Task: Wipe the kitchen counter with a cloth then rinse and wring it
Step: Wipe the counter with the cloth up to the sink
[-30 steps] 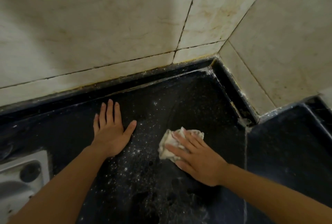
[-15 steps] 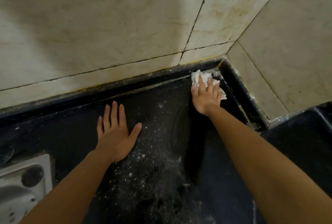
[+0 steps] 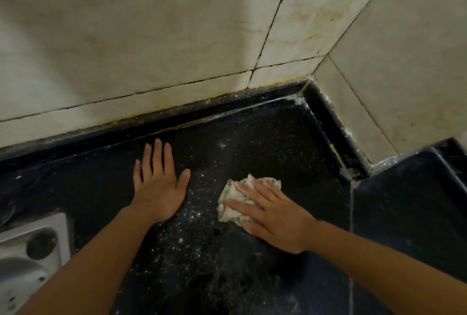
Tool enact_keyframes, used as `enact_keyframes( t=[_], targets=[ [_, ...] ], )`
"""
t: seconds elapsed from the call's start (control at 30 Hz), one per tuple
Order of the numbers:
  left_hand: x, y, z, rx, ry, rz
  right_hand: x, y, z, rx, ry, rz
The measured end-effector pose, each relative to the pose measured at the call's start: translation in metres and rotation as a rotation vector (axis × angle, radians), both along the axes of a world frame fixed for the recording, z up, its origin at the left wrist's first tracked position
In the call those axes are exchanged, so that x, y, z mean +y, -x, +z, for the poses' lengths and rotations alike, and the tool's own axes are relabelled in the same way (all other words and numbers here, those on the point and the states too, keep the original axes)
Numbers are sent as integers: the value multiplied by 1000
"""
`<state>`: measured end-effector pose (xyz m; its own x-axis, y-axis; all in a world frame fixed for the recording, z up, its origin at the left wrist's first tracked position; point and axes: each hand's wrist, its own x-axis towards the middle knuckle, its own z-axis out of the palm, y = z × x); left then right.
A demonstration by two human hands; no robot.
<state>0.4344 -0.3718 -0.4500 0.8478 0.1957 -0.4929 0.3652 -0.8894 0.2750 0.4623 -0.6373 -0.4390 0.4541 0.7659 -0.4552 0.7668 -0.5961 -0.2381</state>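
A crumpled white cloth (image 3: pixel 231 202) lies on the dark speckled counter (image 3: pixel 265 142), right of centre. My right hand (image 3: pixel 275 216) presses flat on the cloth with straight fingers, covering its right half. My left hand (image 3: pixel 158 183) rests palm down on the counter with fingers spread, a little to the left of the cloth. White specks dust the counter between and below the two hands.
Stained pale wall tiles (image 3: pixel 151 36) rise behind the counter and meet in a corner at the upper right. A raised dark rim (image 3: pixel 336 132) runs along the wall. A white stove corner (image 3: pixel 30 246) sits at the lower left. A second counter section (image 3: pixel 409 201) lies right.
My right hand slid the cloth out to the back corner half a second ago and has pulled it back toward me to mid-counter. My left hand stays planted.
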Motion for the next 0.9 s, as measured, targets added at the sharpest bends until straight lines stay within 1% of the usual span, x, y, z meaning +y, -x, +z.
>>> enact_keyframes(
  t=[0.07,0.13,0.2,0.3,0.4,0.43,0.5,0.63,0.77,0.83,0.9],
  targets=[
    [1,0,0,3,1,-7,10,-27,-3,-40,-22,-120],
    [1,0,0,10,-5,-13,25,-59,-7,-80,-42,-339],
    [0,-1,-1,10,-9,-12,44,-88,-8,-84,-51,-513],
    [0,-1,0,-4,-11,-5,73,-109,-9,-89,-40,-674],
    [0,0,1,-3,-1,-6,92,-100,-10,-68,-49,-766],
    [0,0,1,-2,3,-6,95,-94,-10,-58,-56,-755],
    [0,-1,1,-3,2,0,95,-79,-8,-49,-68,-658],
    [-1,-2,2,4,-4,2,72,-37,-6,-57,-89,-345],
    [1,0,2,-8,-2,-10,30,7,-6,-32,-93,-36],
    [0,1,0,-16,-13,-8,9,16,-4,-13,-63,103],
    [-1,0,0,-21,-25,-4,1,9,-3,12,-32,179]
  ],
)
